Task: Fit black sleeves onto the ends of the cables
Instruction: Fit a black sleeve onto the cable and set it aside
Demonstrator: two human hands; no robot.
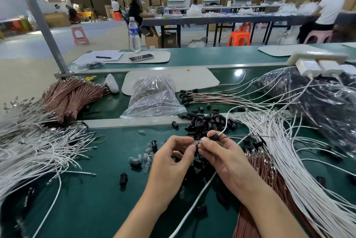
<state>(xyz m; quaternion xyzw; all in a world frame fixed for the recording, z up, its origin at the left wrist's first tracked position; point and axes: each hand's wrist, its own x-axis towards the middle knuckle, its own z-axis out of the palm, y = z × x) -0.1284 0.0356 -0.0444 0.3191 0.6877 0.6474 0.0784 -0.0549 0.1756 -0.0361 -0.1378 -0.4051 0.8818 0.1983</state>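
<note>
**Two hands closing on one sleeve**

Head view. I am watching the left hand [173, 153] and the right hand [221, 153] meeting fingertip to fingertip above the smooth, faintly glossy green tabletop [96, 199].

The right grip is curling closed round a black sleeve [214, 137], a small matt plastic barrel pinched between thumb and forefinger. A white cable [227, 122] and a thin brown wire [250, 136] are running out of its far end. The left grip is pinching shut on a small clear glassy piece [197, 142] at the sleeve's near end, with the other fingers lying loosely curled. The fingertips are covering most of that piece, so I cannot tell whether it is sitting inside the sleeve.

Just behind the hands a heap of black sleeves [208, 120] is lying on the tabletop, partly hidden by the knuckles. Loose clear pieces [146, 155] are glinting just left of the left hand. Round, shiny white cables [28, 141] are fanning out at the left, and more white cables [298, 160] are running off the right and bottom edges.

Pinkish-brown cable bundles [73, 95] are lying at the far left. A crinkled clear bag [154, 97] is slumping in the middle. A dark, wrinkled bag [317, 102] is being cut off by the right edge, its contents too murky to make out.
</note>
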